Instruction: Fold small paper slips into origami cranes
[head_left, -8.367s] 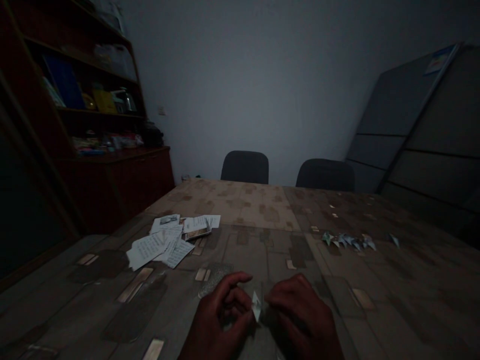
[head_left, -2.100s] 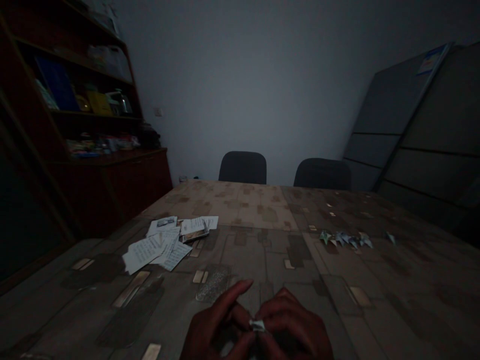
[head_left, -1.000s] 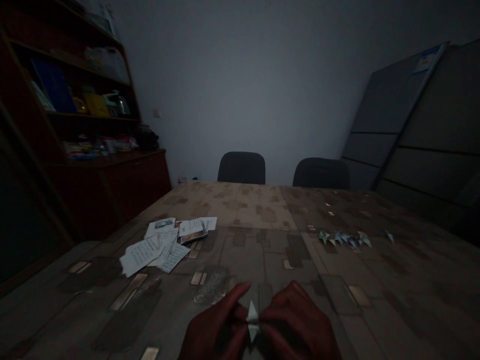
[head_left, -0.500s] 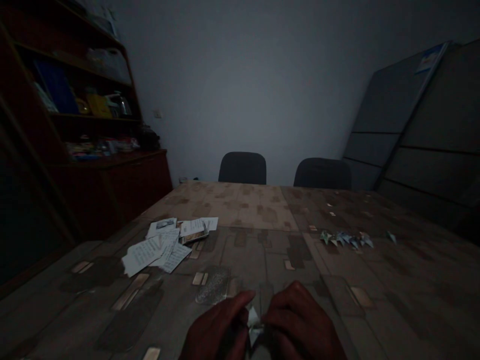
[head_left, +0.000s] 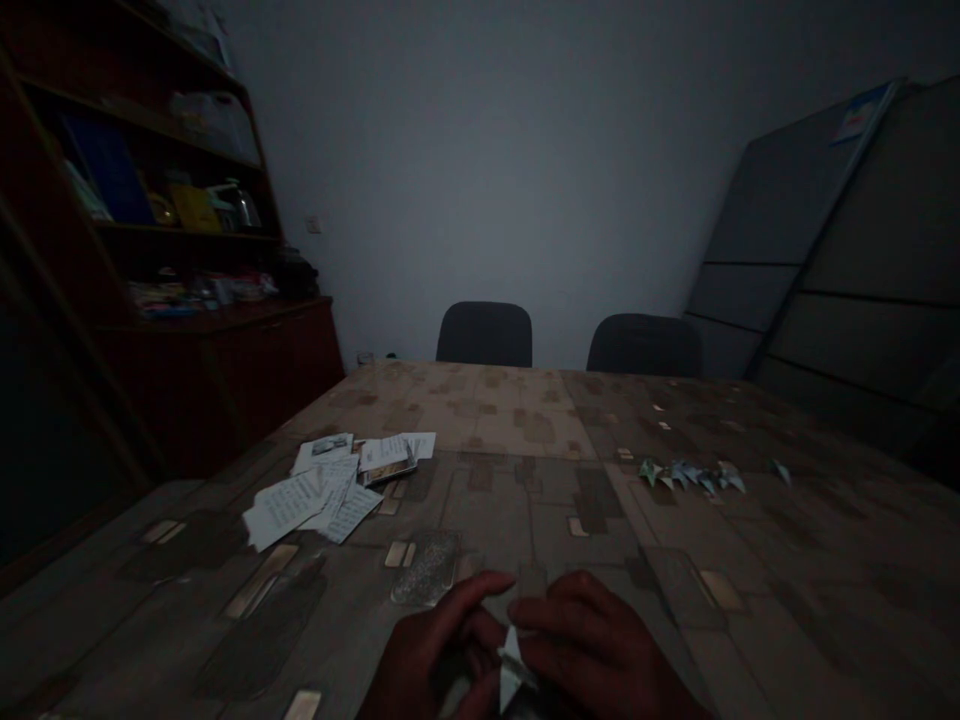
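Observation:
Low in the head view, a small piece of folded paper (head_left: 511, 668) shows pale between my two hands. My left hand (head_left: 448, 645) curls round its left side, index finger raised and bent over the top. My right hand (head_left: 592, 640) pinches it from the right with the fingers pressed together. The lower part of the paper is hidden by my fingers and the frame's bottom edge. At the right of the table lies a row of small folded paper pieces (head_left: 694, 477), with one more paper piece (head_left: 781, 471) apart from them.
Loose printed sheets (head_left: 315, 500) lie spread on the left of the patterned table (head_left: 517, 520). Two dark chairs (head_left: 484, 332) stand at the far edge. A wooden cabinet (head_left: 277, 350) is on the left, grey panels (head_left: 765, 220) on the right.
My left index finger has lifted and opened away from the paper. My right fingers have shifted over its upper part, and the paper has turned slightly and sits a little lower.

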